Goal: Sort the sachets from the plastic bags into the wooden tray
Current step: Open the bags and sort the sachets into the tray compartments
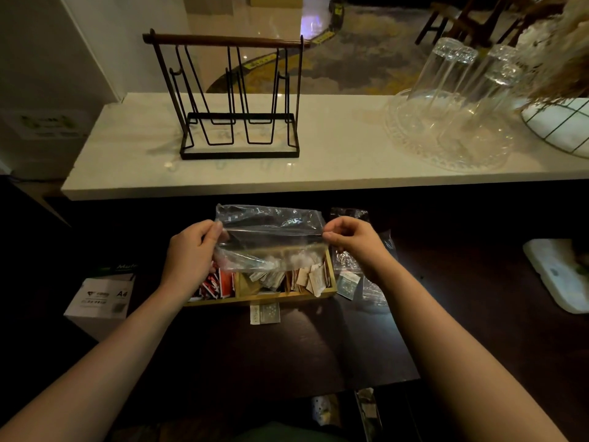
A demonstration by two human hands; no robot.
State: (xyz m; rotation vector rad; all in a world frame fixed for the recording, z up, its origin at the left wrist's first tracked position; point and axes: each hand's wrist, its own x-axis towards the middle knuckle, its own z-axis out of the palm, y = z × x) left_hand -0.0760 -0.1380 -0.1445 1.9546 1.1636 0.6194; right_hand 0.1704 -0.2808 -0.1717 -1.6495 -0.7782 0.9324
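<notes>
A clear plastic bag (pixel 271 237) is stretched sideways above the wooden tray (pixel 261 297). My left hand (pixel 191 253) pinches its left edge and my right hand (pixel 357 242) pinches its right edge. The tray has three compartments: red sachets (pixel 220 283) on the left, pale sachets (pixel 266 279) in the middle, brown sachets (pixel 314 279) on the right. A loose sachet (pixel 265 313) lies on the dark table in front of the tray. Another sachet (pixel 348 283) lies at the tray's right end. The bag hides the tray's back part.
More crumpled clear plastic bags (pixel 366 266) lie right of the tray. A white A4 paper box (pixel 102 301) stands at the left. A white slab (pixel 561 275) lies at the right. On the pale counter (pixel 350 161) behind stand a black wire rack (pixel 239 100) and upturned glasses (pixel 455 100).
</notes>
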